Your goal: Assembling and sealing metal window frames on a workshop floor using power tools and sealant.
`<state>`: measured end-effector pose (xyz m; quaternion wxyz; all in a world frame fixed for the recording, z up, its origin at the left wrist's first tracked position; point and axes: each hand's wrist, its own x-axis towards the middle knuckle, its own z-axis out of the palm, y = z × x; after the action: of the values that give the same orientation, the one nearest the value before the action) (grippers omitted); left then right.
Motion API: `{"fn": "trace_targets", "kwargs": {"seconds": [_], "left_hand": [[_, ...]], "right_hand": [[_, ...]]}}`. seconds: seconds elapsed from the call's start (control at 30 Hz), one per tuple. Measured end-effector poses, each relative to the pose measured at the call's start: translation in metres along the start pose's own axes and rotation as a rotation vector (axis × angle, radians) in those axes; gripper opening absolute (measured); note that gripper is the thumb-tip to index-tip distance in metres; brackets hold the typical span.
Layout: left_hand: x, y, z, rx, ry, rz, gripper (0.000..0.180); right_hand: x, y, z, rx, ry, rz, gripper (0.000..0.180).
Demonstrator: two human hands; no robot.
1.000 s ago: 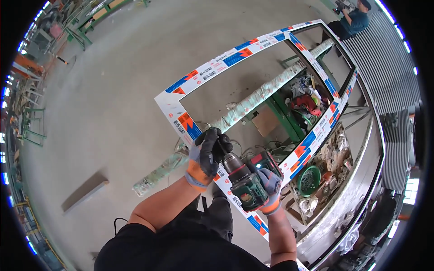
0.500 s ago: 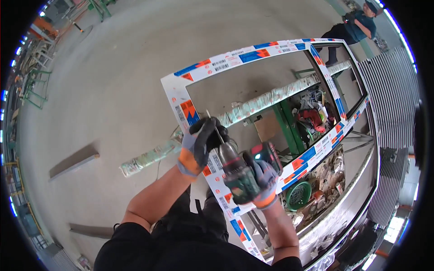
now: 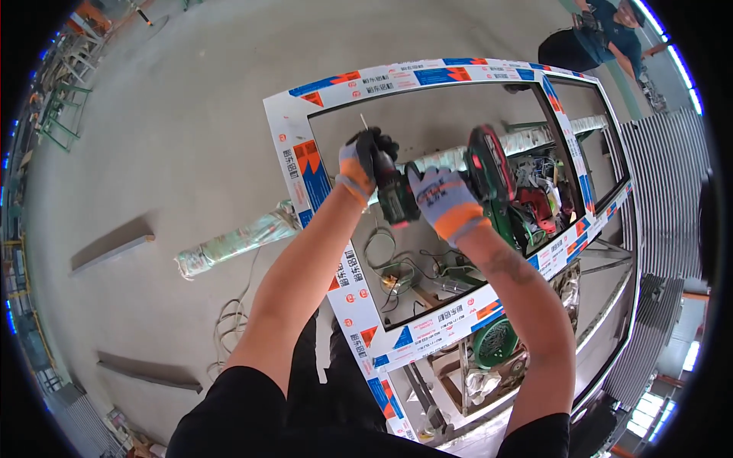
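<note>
Gray floor (image 3: 191, 153), a big white frame (image 3: 281, 114) and a drill (image 3: 398, 202)

The frame sits above a long wrapped beam (image 3: 237, 238) that runs on a slant. Near the middle of the view, the drill is up over the frame's large opening. The right hand (image 3: 445, 197) is curled around its handle. The left hand (image 3: 368, 158) is folded around its front end, and a thin bit (image 3: 363, 120) pokes out past the fingers.

The hands and drill hide some of the beam, and the right arm (image 3: 527, 298) crosses over the frame's near side. A red tool (image 3: 537, 208) shows through the opening. Close to the near side is a green basket (image 3: 495, 343). On the floor to the left lies a metal bar (image 3: 114, 256). Wavy metal sheets (image 3: 668, 175) are at the right, and another person (image 3: 599, 38) is in the top right corner.

Blue, orange and white labels with black and red printing run around the frame. The right glove (image 3: 452, 210) has dark writing on its back.
</note>
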<state>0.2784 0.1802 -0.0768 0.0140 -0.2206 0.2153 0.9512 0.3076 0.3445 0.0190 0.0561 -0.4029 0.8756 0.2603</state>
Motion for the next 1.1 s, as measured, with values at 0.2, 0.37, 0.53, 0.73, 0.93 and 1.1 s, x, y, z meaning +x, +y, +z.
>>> {"fn": "trace_targets", "kwargs": {"seconds": [0.2,0.37,0.53,0.73,0.93,1.1], "left_hand": [[0.043,0.002,-0.015,-0.069,0.071,-0.017,0.021],[0.054,0.009,-0.016,-0.042,-0.01,0.034,0.022],[0.057,0.009,-0.013,-0.028,-0.011,0.048,0.024],[0.063,0.018,-0.01,0.051,0.003,0.082,0.025],[0.064,0.021,-0.006,0.071,0.073,0.115,0.025],[0.059,0.023,-0.003,0.062,0.106,0.09,0.026]], "right_hand": [[0.045,0.005,0.01,-0.149,0.012,0.008,0.041],[0.057,0.001,0.014,-0.079,0.133,0.09,0.023],[0.062,0.005,0.018,-0.089,0.162,0.089,0.021],[0.07,0.004,0.006,-0.15,0.086,0.09,0.039],[0.074,0.004,0.015,-0.134,0.136,0.084,0.039],[0.075,0.002,0.016,-0.121,0.11,0.098,0.039]]}}
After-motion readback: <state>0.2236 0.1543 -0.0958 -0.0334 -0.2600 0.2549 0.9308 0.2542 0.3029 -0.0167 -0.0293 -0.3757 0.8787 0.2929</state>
